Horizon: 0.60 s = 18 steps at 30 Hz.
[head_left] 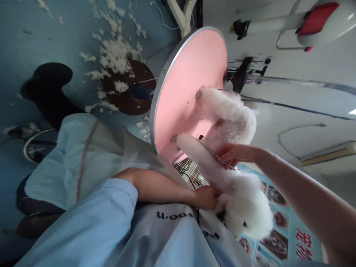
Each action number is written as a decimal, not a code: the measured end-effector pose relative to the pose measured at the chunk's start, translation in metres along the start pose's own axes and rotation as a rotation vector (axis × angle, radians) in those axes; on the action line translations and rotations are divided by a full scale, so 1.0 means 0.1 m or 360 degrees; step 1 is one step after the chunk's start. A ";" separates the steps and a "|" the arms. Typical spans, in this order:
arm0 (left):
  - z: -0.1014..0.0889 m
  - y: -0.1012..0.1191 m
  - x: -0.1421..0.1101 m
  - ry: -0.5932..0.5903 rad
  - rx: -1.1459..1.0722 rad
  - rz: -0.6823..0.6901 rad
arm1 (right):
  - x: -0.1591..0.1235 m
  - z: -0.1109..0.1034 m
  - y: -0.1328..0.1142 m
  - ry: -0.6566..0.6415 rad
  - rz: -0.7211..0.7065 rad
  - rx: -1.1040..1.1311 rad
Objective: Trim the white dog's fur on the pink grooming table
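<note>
A small white fluffy dog [233,118] stands on a round pink grooming table [186,74]; the whole view is tilted hard sideways. My left hand [206,197] reaches from a light blue sleeve and holds the dog in the fur below its head [250,217]. My right hand [236,154] grips thin metal scissors [213,152], whose blades lie against the dog's front leg [194,148]. A light blue apron [155,237] with dark lettering covers my body in the foreground.
White fur clippings [116,55] litter the blue floor around the table's brown base [125,100]. A black clamp and metal grooming arm [244,72] stand at the table's edge. A white and red dryer [319,18], a wire cage [191,172] and a dog poster [280,226] are nearby.
</note>
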<state>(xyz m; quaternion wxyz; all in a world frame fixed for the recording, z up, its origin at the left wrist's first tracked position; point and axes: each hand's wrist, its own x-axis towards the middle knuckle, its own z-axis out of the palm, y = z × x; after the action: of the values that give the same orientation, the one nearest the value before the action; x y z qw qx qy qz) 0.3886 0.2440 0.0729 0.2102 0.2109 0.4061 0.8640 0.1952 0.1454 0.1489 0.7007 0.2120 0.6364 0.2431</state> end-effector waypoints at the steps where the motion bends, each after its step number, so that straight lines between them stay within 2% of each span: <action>1: 0.01 -0.01 0.01 -0.0003 -0.0003 -0.0006 | 0.00 -0.01 0.00 0.0003 0.0002 0.0003; 6: 0.07 -0.06 0.08 0.0005 -0.0032 -0.0026 | -0.01 -0.02 -0.02 0.0160 -0.0002 0.0188; 11: 0.05 -0.04 0.06 -0.0014 -0.0083 -0.0023 | 0.03 -0.03 -0.02 0.0041 0.0030 0.0135; 15: 0.01 0.00 0.03 -0.0098 -0.0038 -0.0024 | 0.07 -0.04 0.00 0.0156 0.0058 0.0197; 18: 0.01 0.01 0.04 -0.0097 -0.0023 -0.0015 | 0.10 -0.05 0.00 0.0129 0.0069 0.0126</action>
<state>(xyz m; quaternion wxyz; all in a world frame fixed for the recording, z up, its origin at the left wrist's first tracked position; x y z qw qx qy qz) 0.3860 0.2466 0.0750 0.2280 0.2336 0.3943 0.8590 0.1912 0.1511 0.1406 0.6599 0.2434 0.6687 0.2412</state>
